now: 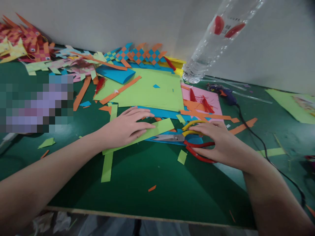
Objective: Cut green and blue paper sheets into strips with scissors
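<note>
My left hand (126,126) lies with its fingers stretched out over a wide light green paper strip (164,126), which slants up to the right. A narrower green strip (107,167) passes beneath it. In my right hand (219,141) is a pair of scissors (177,138) with one yellow and one red handle. Their blades point left towards the wide strip's right part and look nearly closed. Blue paper (163,140) lies behind the blades. A small green scrap (182,157) rests just below the scissors.
Green sheets (157,90) lie behind my hands. Woven paper fish (139,54) line the wall, with more red ones (36,46) at the far left. A clear plastic bottle (211,46) leans at the back. A glue gun (225,93) trails its cable on the right. Orange strips (120,90) are scattered.
</note>
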`<action>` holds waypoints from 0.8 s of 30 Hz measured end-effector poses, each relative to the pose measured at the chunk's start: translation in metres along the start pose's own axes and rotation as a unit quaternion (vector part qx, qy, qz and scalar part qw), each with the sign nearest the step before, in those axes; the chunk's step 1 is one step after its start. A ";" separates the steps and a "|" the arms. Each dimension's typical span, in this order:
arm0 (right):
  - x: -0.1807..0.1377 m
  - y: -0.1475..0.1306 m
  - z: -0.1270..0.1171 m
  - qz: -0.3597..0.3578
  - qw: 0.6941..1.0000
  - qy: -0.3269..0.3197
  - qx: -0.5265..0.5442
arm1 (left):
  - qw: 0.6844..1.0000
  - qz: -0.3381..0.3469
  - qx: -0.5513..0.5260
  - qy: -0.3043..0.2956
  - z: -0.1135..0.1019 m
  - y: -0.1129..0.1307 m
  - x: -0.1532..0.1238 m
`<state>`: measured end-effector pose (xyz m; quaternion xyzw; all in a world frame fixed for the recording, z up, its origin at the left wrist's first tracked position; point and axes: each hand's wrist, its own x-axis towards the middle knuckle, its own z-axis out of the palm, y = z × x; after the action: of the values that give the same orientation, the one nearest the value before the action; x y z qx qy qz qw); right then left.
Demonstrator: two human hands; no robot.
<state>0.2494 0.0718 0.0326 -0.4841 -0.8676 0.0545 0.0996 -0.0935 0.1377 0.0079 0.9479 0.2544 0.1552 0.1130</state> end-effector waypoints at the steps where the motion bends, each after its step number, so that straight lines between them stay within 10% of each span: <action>1: 0.000 0.000 0.000 0.003 1.000 -0.004 0.002 | 1.000 0.004 0.010 -0.009 0.000 -0.002 -0.001; 24: 0.002 -0.004 0.002 -0.019 1.000 0.009 0.010 | 0.996 0.046 0.064 -0.035 0.011 -0.006 0.003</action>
<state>0.2443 0.0712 0.0319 -0.4668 -0.8753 0.0565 0.1130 -0.0898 0.1433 -0.0031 0.9686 0.2160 0.1105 0.0535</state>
